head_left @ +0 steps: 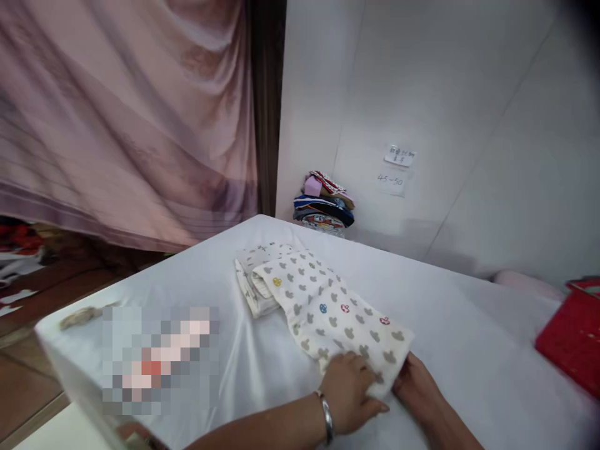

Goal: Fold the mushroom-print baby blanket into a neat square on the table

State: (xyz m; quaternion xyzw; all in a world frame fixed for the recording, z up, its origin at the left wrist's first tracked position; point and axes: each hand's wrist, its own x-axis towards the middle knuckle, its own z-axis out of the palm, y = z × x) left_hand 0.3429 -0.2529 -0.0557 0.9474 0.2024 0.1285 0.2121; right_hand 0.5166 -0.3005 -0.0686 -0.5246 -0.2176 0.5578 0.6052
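Note:
A white cloth (328, 300) printed with grey mouse-head shapes and a few coloured ones lies lengthwise on the white-covered surface (262, 400). Its far end is folded over, against another folded part with a sparser print. My left hand (349, 390), with a silver bangle at the wrist, rests on the near end of the cloth, fingers stretched out over it and thumb apart. At the near right corner, my right hand (415, 387) holds the cloth's edge; its fingertips are partly hidden beneath the fabric.
A blurred-out patch (162, 362) and a beige cord-like strip (82, 317) lie on the left. Stacked folded clothes (323, 203) stand beyond the far corner, by the wall (422, 94) with paper notes. A red item (569, 337) sits right; a pink curtain (131, 125) hangs left.

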